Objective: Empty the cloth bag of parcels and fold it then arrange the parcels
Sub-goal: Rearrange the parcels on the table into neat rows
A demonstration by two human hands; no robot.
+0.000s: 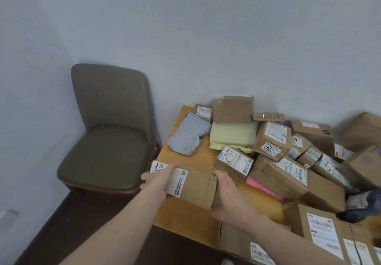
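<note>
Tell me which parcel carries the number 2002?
The upright brown box beside the pale yellow parcel; its lower white label reads 2002.

Brown cardboard parcel [195, 186] w/ white label, lying flat, gripped at both ends betw left hand [158, 180] & right hand [228, 194]. More brown parcels [288, 161] piled just right of right hand; grey mailer [188, 135] & pale yellow packet [233, 133] beyond hands.

left grip [158, 179]: clasping, arm extended | right grip [226, 194]: clasping, arm extended
</note>
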